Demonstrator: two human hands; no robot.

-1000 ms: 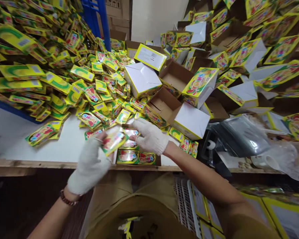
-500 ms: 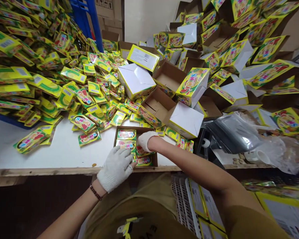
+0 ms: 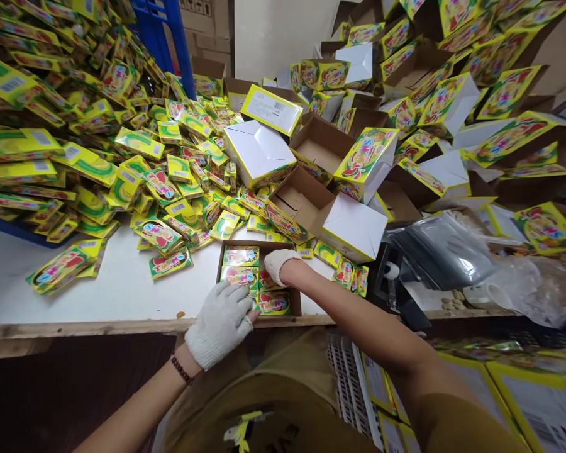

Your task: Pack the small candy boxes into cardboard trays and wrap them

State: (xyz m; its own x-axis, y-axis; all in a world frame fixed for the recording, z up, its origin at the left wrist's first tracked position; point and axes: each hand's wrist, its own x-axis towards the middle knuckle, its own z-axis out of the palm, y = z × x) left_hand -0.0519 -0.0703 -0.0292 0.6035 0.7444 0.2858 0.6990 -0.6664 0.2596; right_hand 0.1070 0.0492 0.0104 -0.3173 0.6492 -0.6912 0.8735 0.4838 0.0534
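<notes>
An open display box with brown inner walls stands near the table's front edge. In it lie several small yellow-green printed cartons, laid flat in two columns. My left hand, in a white knit glove, rests over the box's front left corner with its fingers stretched out, touching the cartons there. My right hand, gloved too, reaches into the right column from the right. Its fingers are curled down over a carton and their tips are hidden, so what they hold cannot be made out.
A large heap of small cartons spreads over the left and middle, beside a blue crate. Empty display boxes pile up at the back right. Clear plastic bags lie at right. Below the table edge sits a white basket.
My right hand has shifted slightly up within the box, showing more of the front right carton. My left hand stays at the front left corner. The view has moved a little.
</notes>
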